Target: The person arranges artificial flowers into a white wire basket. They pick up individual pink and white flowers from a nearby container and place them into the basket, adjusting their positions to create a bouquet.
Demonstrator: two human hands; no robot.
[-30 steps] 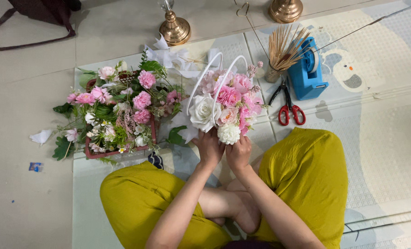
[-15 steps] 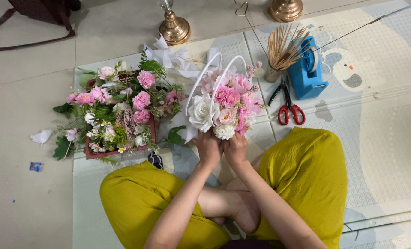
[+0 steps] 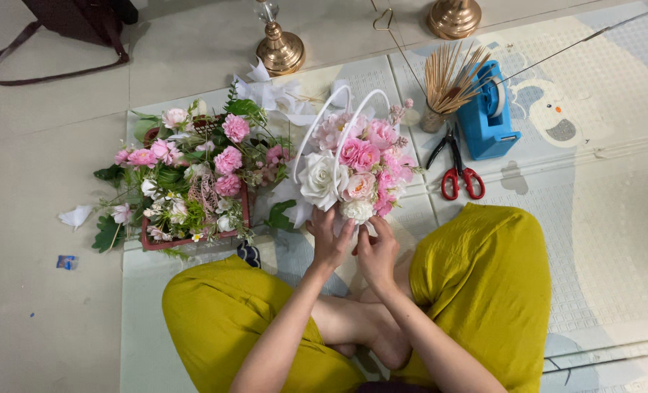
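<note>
- Head view, looking straight down at a person sitting cross-legged on a pale foam floor mat (image 3: 615,240), in mustard-yellow trousers.
- Left hand (image 3: 329,240) reaches to the near edge of a flower basket (image 3: 349,171); its grip is half closed, fingers curled up against the underside of the blooms, touching a small white flower (image 3: 356,209). Whether it pinches a stem I cannot tell.
- Right hand (image 3: 377,251) sits just beside the left, on its right, fingers bent and closed loosely at the basket's near rim, right under the same white flower; what exactly it clasps is hidden by the fingers.
- That basket stands on the mat right in front of the knees, with two white hoop handles arching over it, a large white rose on its left side and pink blooms on the right.
- Left of it, just apart, a red tray (image 3: 193,236) holds a loose heap of pink and white flowers and green leaves.
- Far of the basket lies a bunch of white ribbon (image 3: 276,94), and beyond it a brass stand base (image 3: 280,51); a second brass base (image 3: 453,16) stands at the far edge.
- Right of the basket: a cup of wooden sticks (image 3: 446,80), a blue tape dispenser (image 3: 486,113) and red-handled scissors (image 3: 458,171) lying near the right knee.
- Far left on the bare floor lies a dark bag with a strap (image 3: 69,22); a white petal (image 3: 75,216) lies at the left.
</note>
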